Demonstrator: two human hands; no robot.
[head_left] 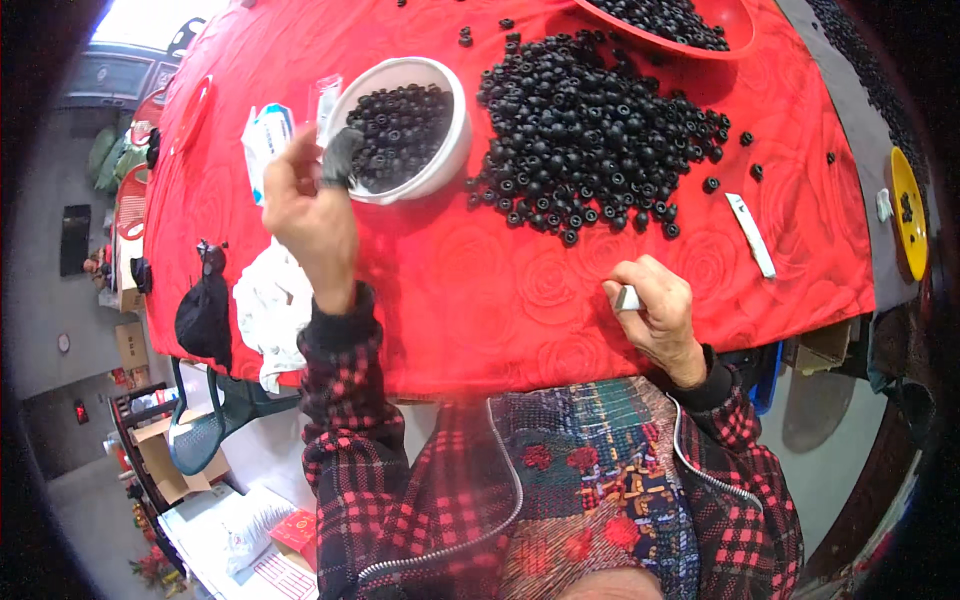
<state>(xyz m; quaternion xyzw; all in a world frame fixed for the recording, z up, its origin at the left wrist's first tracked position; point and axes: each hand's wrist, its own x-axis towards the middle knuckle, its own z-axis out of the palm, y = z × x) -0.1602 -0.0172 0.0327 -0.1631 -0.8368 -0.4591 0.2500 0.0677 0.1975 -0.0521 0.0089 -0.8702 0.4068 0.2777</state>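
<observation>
My left hand (310,205) is raised at the rim of a white bowl (452,140) filled with small black rubber rings. One finger wears a dark cover, and its tip sits right at the bowl's edge; whether it pinches a ring I cannot tell. My right hand (655,310) rests on the red rose-patterned tablecloth (480,290) near the front edge, curled around a small grey-white tool (627,298). A large loose pile of black rings (590,130) lies between the bowl and the far right.
A red basin (745,35) with more black rings stands at the back. A white flat tool (751,234) lies right of the pile. White cloth (268,305) and a black bag (203,315) sit at the table's left edge, white packets (265,140) behind. A yellow dish (908,210) sits far right.
</observation>
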